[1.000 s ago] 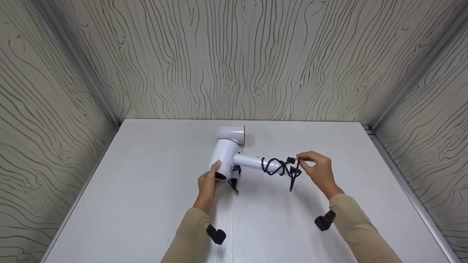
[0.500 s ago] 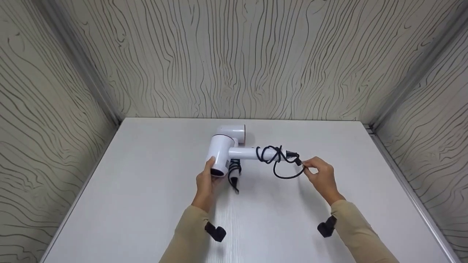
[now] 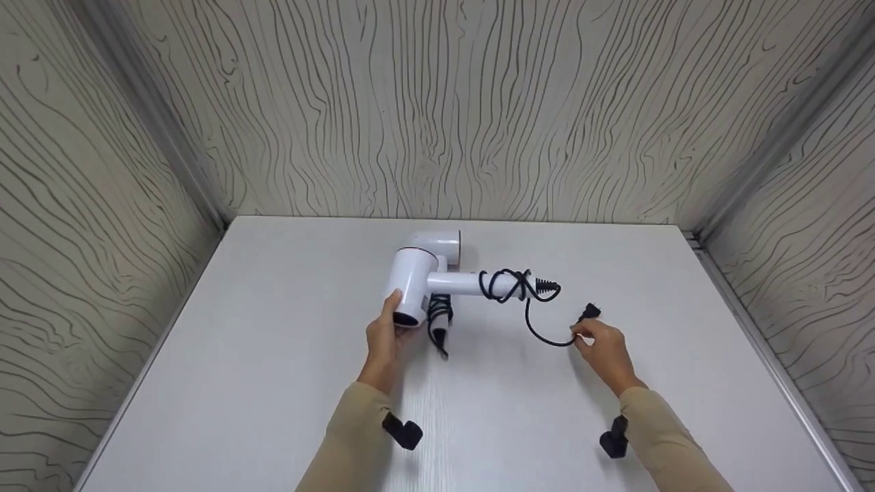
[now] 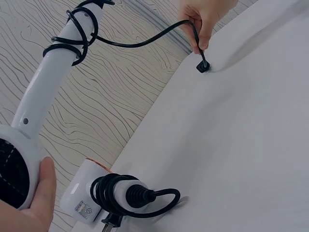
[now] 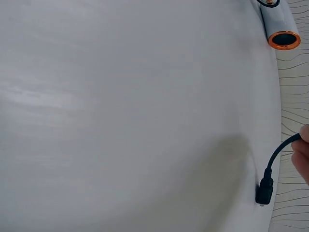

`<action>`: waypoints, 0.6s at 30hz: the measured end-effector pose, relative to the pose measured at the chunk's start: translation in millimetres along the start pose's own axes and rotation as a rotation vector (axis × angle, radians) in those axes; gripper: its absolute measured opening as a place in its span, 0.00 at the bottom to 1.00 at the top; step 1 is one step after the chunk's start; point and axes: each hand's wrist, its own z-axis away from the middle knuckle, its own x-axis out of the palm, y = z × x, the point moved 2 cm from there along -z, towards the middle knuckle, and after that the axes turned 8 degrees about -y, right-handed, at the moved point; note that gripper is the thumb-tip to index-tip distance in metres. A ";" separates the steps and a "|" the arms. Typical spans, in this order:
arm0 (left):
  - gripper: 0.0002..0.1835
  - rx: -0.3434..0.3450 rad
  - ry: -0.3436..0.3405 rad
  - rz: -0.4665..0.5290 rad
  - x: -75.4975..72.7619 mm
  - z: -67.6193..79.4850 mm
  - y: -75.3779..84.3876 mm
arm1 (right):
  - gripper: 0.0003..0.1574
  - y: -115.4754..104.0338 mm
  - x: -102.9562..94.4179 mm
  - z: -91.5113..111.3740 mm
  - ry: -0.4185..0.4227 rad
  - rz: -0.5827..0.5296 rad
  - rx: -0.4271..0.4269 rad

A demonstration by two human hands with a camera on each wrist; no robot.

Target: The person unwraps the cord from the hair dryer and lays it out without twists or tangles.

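My left hand (image 3: 384,342) grips the barrel of a white hair dryer (image 3: 411,277) by its dark intake end, thumb on top. The dryer's handle (image 4: 43,89) points right, with a black cord (image 3: 504,285) looped loosely around it. Out to the right, my right hand (image 3: 605,348) pinches the cord's free length between thumb and fingertips. A black plug (image 3: 589,311) sticks out just past those fingers, and in the right wrist view the plug (image 5: 264,189) hangs from the curved cord. Between handle and right hand the cord sags in an arc.
A second white hair dryer (image 3: 446,246) lies on the white table (image 3: 273,355) behind the held one, its own cord (image 4: 108,193) wound around its handle. Wood-patterned panels (image 3: 437,116) rise at the back and both sides.
My right hand has drawn the plug end down and right, away from the handle, leaving a longer free stretch of cord. The held hair dryer has tilted, its handle swinging up to nearly level.
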 end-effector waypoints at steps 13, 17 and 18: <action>0.37 0.020 -0.043 0.099 4.8 4.6 6.2 | 0.07 15.3 5.6 2.6 -0.198 0.067 0.085; 0.37 0.023 -0.031 0.091 5.4 4.9 7.5 | 0.07 18.2 6.2 1.7 -0.220 0.111 0.098; 0.37 0.023 -0.030 0.089 5.4 5.0 7.6 | 0.07 18.5 6.5 1.5 -0.228 0.109 0.105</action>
